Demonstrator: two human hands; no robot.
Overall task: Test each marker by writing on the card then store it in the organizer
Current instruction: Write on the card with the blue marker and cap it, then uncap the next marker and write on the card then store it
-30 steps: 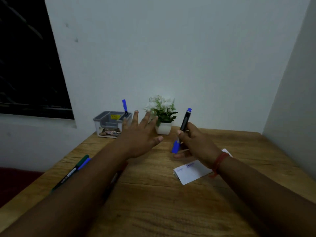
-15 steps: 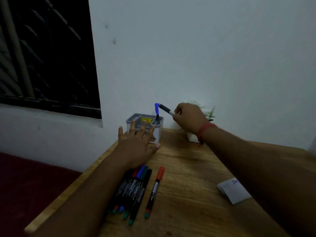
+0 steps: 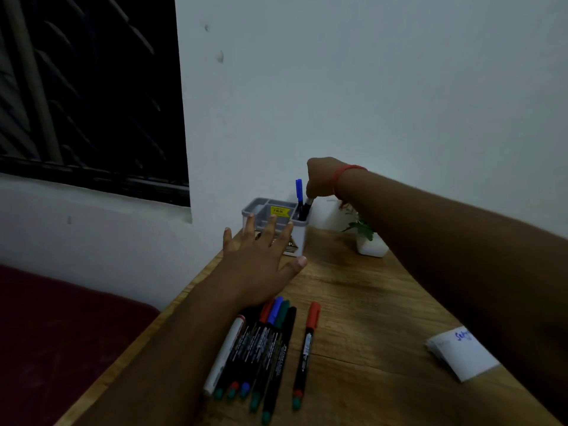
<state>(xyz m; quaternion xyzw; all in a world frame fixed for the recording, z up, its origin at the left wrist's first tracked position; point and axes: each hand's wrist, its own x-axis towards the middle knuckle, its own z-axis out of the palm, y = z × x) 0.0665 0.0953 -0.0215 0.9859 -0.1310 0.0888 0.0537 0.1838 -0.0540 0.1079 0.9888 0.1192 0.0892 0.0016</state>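
A grey organizer (image 3: 264, 207) with a yellow sticker stands at the table's far left corner. A blue-capped marker (image 3: 298, 189) stands upright in its right compartment. My right hand (image 3: 319, 176) is above that compartment, pinching the top of a black marker (image 3: 305, 207) whose lower end is inside it. My left hand (image 3: 261, 259) is spread flat, fingers straight, in front of the organizer's near wall. Several markers (image 3: 261, 348) lie side by side near the table's left edge, and a red-capped one (image 3: 305, 352) lies apart to their right. The white card (image 3: 464, 355) with blue writing lies at the right.
A small potted plant (image 3: 368, 241) in a white pot stands right of the organizer, under my right forearm. The white wall is just behind. The wooden table's left edge (image 3: 184, 290) drops to a dark red surface. A dark window fills the upper left.
My right hand carried the black marker left to the organizer and lowered it tip-down into the right compartment. My left hand stayed spread before the organizer. The view turned left.
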